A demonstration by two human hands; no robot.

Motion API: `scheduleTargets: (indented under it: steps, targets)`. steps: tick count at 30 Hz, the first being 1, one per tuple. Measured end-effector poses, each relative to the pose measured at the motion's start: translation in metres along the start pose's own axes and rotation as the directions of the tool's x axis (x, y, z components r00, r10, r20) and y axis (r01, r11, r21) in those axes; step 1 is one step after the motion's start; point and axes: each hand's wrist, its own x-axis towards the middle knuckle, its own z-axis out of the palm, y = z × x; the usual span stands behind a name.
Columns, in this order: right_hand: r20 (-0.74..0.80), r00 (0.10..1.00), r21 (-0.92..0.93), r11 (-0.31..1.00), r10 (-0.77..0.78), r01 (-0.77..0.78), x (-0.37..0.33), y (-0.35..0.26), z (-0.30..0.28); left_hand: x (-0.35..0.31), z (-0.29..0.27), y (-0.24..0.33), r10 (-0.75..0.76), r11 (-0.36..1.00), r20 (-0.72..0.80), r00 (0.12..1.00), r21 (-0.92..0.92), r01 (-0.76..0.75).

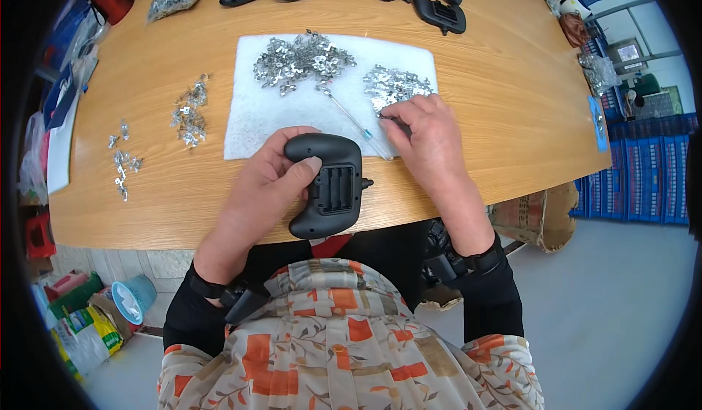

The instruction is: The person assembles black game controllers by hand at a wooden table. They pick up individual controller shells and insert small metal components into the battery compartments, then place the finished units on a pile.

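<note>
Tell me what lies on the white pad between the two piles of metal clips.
In the head view, a thin clear-handled tool lies slanting on the white pad between the larger clip pile and the smaller pile.

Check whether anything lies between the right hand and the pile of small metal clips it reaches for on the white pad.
Nothing visible does. The right hand already has its fingertips at the edge of the right-hand pile of small silvery metal clips; the thin clear-handled tool lies just to its left, beside it.

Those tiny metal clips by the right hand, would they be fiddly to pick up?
Probably. The clips look thin, shiny and tangled in a heap on the white pad, so several may lift together. They seem light and would likely scatter if pushed. The right hand pinches at the heap's edge.
</note>
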Motion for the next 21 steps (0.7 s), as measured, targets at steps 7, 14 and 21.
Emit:
scheduleTargets:
  steps: [7,14,21]
  targets:
    - [0.117,0.992,0.053,0.997,0.054,-0.060,0.002,-0.001,-0.009,0.002,0.006,0.001,0.025,0.999,-0.007,1.000,-0.047,-0.026]
    - [0.122,0.992,-0.037,0.998,-0.037,0.042,0.007,-0.008,-0.013,0.003,0.003,-0.002,0.048,0.999,-0.001,0.999,0.002,-0.048]
    - [0.214,0.977,0.003,1.000,-0.020,0.020,0.018,-0.006,-0.015,0.001,0.004,0.004,0.009,1.000,-0.018,1.000,0.017,-0.009]
